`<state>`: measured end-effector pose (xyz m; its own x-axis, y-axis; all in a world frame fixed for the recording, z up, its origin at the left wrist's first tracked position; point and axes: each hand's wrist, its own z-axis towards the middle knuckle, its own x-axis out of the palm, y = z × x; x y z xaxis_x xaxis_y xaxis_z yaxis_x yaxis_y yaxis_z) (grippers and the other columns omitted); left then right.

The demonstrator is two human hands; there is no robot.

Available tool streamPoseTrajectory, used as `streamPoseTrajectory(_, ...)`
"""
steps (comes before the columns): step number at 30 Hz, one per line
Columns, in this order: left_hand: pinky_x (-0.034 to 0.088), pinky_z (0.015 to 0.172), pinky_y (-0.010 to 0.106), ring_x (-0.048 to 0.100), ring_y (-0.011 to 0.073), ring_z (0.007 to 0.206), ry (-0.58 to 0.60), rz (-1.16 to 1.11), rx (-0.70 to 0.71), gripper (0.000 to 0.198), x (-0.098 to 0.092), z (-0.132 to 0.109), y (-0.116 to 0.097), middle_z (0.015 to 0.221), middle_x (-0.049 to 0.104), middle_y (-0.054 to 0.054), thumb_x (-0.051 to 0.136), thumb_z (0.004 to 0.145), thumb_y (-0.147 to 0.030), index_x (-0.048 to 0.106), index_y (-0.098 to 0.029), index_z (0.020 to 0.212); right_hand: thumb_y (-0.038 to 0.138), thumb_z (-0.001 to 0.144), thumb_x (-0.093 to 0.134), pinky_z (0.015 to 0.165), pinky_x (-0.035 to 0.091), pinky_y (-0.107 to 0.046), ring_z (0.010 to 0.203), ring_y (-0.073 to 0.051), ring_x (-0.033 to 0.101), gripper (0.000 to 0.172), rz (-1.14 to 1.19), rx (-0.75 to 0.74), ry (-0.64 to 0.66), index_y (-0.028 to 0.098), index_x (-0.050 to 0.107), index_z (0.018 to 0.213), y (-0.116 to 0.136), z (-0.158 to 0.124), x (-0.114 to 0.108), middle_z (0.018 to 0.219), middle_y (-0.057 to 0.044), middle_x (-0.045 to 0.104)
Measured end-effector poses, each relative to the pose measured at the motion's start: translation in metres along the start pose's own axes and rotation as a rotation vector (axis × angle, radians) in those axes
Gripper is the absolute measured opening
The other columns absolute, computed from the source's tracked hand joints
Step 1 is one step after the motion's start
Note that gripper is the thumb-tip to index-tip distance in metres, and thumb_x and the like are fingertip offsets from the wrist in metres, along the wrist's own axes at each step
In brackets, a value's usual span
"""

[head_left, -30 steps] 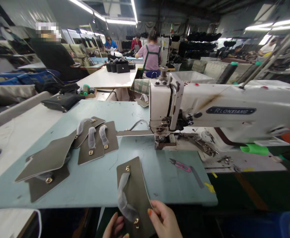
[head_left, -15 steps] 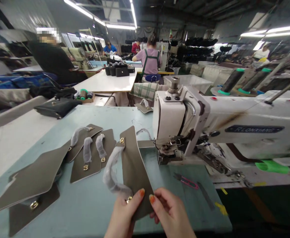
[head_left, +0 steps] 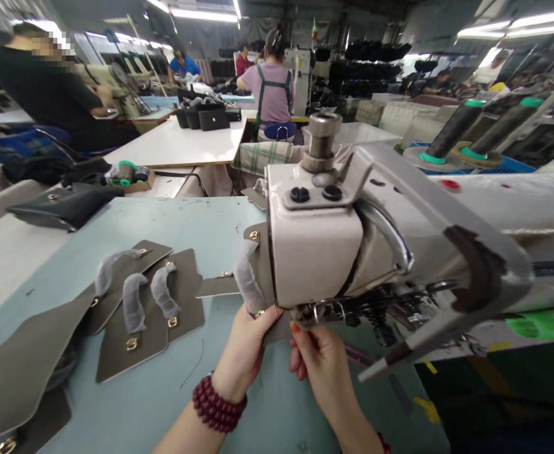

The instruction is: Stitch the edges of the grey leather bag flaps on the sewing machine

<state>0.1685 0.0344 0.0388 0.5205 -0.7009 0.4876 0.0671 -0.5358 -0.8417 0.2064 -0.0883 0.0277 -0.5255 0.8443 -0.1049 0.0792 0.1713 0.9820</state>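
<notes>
My left hand [head_left: 245, 345], with a dark red bead bracelet on the wrist, grips the lower end of a grey-brown bag panel [head_left: 264, 271]. The panel bears a handle wrapped in whitish film [head_left: 247, 274], fixed by gold fittings. Its right side passes behind the sewing machine's head [head_left: 317, 249], which hides part of it. At the panel's lower right edge, my right hand [head_left: 322, 359] is closed with thumb and fingers pinched together. The needle area lies just above the right fingers and is mostly hidden.
Several similar panels [head_left: 182, 296] with wrapped handles lie on the pale blue table [head_left: 177, 221] at left. Pink-handled thread snips [head_left: 357, 356] lie partly hidden beneath the machine. A black bag [head_left: 64, 205] and thread spools [head_left: 126, 171] are further left. Co-workers sit beyond.
Both hands have moved forward with the panel, bringing it up against the machine's head. The view has come closer to the machine, and the left wrist's bracelet now shows.
</notes>
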Motion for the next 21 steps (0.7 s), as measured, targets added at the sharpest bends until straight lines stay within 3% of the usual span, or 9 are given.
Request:
streamPoseTrajectory(11, 0.049, 0.078, 0.028, 0.065, 0.0218, 0.089, -0.029, 0.174, 0.030, 0.033, 0.002, 0.010, -0.010, 0.099, 0.073, 0.009, 0.074, 0.071, -0.025, 0.065, -0.012, 0.101, 0.053, 0.088, 0.052, 0.041, 0.036, -0.015, 0.038, -0.007, 0.046, 0.047, 0.142, 0.036, 0.007, 0.015, 0.056, 0.059, 0.003, -0.004, 0.003, 0.044, 0.002, 0.052)
streamPoseTrajectory(15, 0.047, 0.086, 0.029, 0.062, 0.0232, 0.101, 0.031, 0.200, 0.018, 0.039, -0.001, 0.008, -0.013, 0.112, 0.069, 0.009, 0.074, 0.073, -0.026, 0.065, -0.014, 0.109, 0.054, 0.087, 0.052, 0.039, 0.035, -0.015, 0.037, -0.006, 0.048, 0.046, 0.167, 0.030, -0.023, 0.014, 0.055, 0.064, -0.003, -0.003, 0.006, 0.050, -0.001, 0.060)
streamPoseTrajectory(18, 0.049, 0.076, 0.028, 0.063, 0.0223, 0.091, 0.139, 0.193, -0.082, 0.041, -0.008, 0.004, -0.017, 0.106, 0.070, 0.010, 0.075, 0.073, -0.028, 0.065, -0.014, 0.111, 0.054, 0.087, 0.053, 0.039, 0.035, -0.014, 0.037, -0.006, 0.049, 0.046, 0.164, 0.038, -0.023, 0.014, 0.055, 0.064, 0.000, -0.004, 0.006, 0.048, 0.000, 0.059)
streamPoseTrajectory(21, 0.046, 0.060, 0.024, 0.061, 0.0172, 0.071, 0.252, 0.192, -0.206, 0.032, -0.018, 0.002, -0.017, 0.086, 0.070, 0.009, 0.073, 0.075, -0.033, 0.068, -0.011, 0.098, 0.052, 0.085, 0.056, 0.041, 0.037, -0.014, 0.039, -0.006, 0.050, 0.045, 0.187, 0.033, -0.006, 0.013, 0.057, 0.063, 0.005, -0.007, 0.005, 0.048, 0.001, 0.059)
